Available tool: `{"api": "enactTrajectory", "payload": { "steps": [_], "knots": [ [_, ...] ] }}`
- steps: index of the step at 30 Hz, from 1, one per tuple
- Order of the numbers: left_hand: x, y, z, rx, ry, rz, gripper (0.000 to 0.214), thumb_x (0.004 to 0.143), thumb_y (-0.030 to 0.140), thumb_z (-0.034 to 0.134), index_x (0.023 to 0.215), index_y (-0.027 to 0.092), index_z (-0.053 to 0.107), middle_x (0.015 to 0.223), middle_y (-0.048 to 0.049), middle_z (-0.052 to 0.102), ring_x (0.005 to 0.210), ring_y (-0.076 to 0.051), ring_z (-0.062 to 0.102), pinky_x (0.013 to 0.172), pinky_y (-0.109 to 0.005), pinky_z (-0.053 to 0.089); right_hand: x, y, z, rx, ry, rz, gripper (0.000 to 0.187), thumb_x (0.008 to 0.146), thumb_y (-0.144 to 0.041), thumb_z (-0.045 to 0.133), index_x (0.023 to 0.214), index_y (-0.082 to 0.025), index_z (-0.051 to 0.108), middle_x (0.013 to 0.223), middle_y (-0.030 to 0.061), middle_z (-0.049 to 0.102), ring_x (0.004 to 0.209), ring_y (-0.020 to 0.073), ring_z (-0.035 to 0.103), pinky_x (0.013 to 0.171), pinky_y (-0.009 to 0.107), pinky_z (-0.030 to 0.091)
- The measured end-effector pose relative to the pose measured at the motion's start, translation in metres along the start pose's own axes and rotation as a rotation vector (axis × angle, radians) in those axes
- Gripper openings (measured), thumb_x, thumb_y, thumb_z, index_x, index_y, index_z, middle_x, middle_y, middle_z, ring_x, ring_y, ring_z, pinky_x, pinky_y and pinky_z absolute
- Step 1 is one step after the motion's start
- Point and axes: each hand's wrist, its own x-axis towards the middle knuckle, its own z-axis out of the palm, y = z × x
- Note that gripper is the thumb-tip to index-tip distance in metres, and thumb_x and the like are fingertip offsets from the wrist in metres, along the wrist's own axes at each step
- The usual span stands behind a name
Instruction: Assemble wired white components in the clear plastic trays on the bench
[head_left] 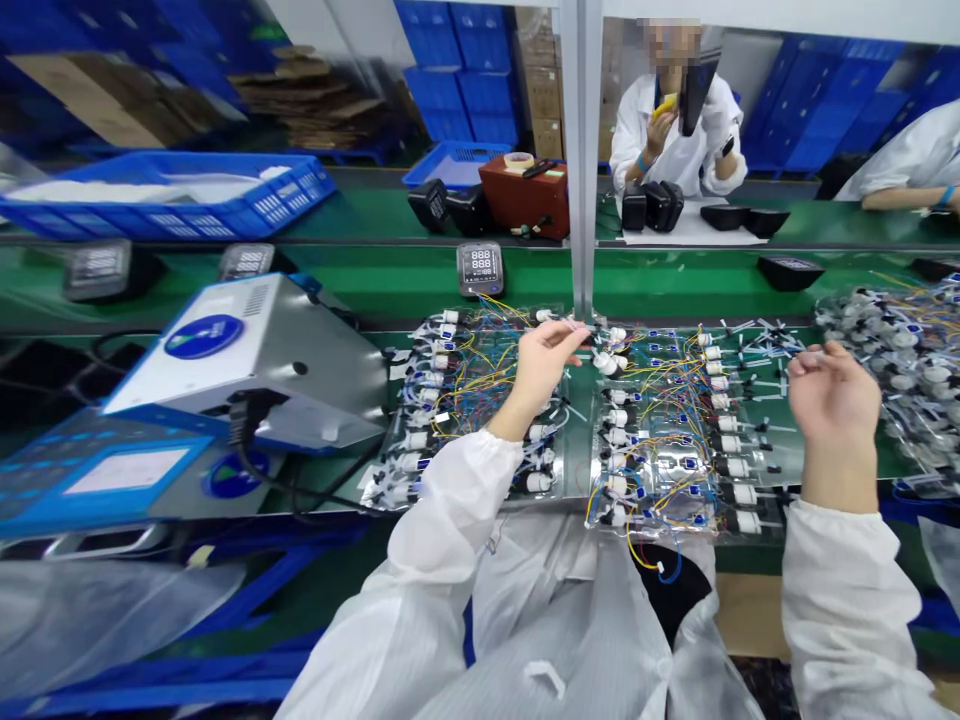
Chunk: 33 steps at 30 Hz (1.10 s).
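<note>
The person's left hand [544, 372] was raised over the far end of the gap between two clear plastic trays, its thumb and fingertips pinched together just beside a small white pump [606, 363]. Whatever they pinched was too small to make out. The right hand [834, 395] was released, its fingers loosely curled and gripping nothing visible, above the green belt [795, 455] just right of the trays.

The left tray [559, 470] and right tray [765, 530] lay side by side on the belt directly in front of the person. Both held rows of white pumps tangled with thin red, yellow and blue wires [469, 375]. More wired pumps lay heaped in a pile [904, 370] at the far right.

To the left stood a silver machine [259, 360] with a round blue label, and a blue control panel [112, 470] sat nearer, beside it. A digital display [480, 268] rested just beyond the trays. Farther off, a blue crate [165, 195] and a red box [525, 195] sat on a second belt. Across that belt, a co-worker [675, 125] in white held a yellow piece and a black casing [697, 95]. The person's white gown sleeves [442, 520] reached in from the near side.
</note>
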Motion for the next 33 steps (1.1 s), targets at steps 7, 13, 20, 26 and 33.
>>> {"api": "enactTrajectory", "payload": {
  "steps": [7, 13, 20, 26, 33],
  "knots": [
    [-0.003, -0.047, -0.002, 0.141, -0.102, -0.047, 0.038, 0.075, 0.046, 0.091, 0.092, 0.014, 0.080, 0.098, -0.0111, 0.082, 0.088, -0.023, 0.078, 0.070, -0.031, 0.063, 0.004, -0.016, 0.025, -0.228, 0.028, -0.316, 0.019, 0.089, -0.030, 0.081, 0.097, -0.044, 0.071, 0.114, -0.0008, 0.074, 0.093, 0.0225, 0.071, 0.069, 0.044, 0.059],
    [-0.001, -0.065, -0.004, 0.213, -0.161, -0.019, 0.032, 0.078, 0.042, 0.088, 0.093, 0.015, 0.078, 0.098, -0.0110, 0.082, 0.090, -0.022, 0.077, 0.086, -0.037, 0.062, -0.016, 0.011, 0.092, -0.139, -0.167, -0.346, 0.027, 0.083, -0.021, 0.088, 0.102, -0.034, 0.072, 0.102, -0.0004, 0.078, 0.093, 0.0199, 0.076, 0.088, 0.041, 0.063],
    [-0.008, -0.065, -0.004, 0.318, -0.247, 0.025, 0.029, 0.088, 0.042, 0.081, 0.102, 0.017, 0.084, 0.105, -0.0115, 0.084, 0.097, -0.026, 0.078, 0.095, -0.041, 0.060, -0.073, 0.111, 0.129, -0.419, -0.565, 0.110, 0.025, 0.084, -0.038, 0.086, 0.103, -0.024, 0.080, 0.100, 0.0043, 0.081, 0.083, 0.0183, 0.074, 0.079, 0.036, 0.063],
    [-0.014, -0.063, -0.006, 0.409, -0.383, 0.087, 0.026, 0.092, 0.042, 0.079, 0.104, 0.020, 0.085, 0.107, -0.0096, 0.084, 0.100, -0.026, 0.078, 0.098, -0.041, 0.059, -0.087, 0.149, 0.121, -0.340, -0.623, 0.206, 0.029, 0.087, -0.045, 0.084, 0.109, -0.026, 0.081, 0.097, 0.0034, 0.079, 0.081, 0.0184, 0.076, 0.077, 0.035, 0.064],
    [-0.018, -0.054, -0.002, 0.504, -0.431, 0.163, 0.025, 0.097, 0.044, 0.074, 0.095, 0.021, 0.084, 0.098, -0.0075, 0.083, 0.091, -0.023, 0.075, 0.092, -0.039, 0.057, -0.092, 0.151, 0.119, -0.318, -0.516, 0.195, 0.031, 0.080, -0.046, 0.090, 0.101, -0.024, 0.081, 0.091, 0.0034, 0.079, 0.075, 0.0174, 0.074, 0.078, 0.036, 0.065]
  ]
}}
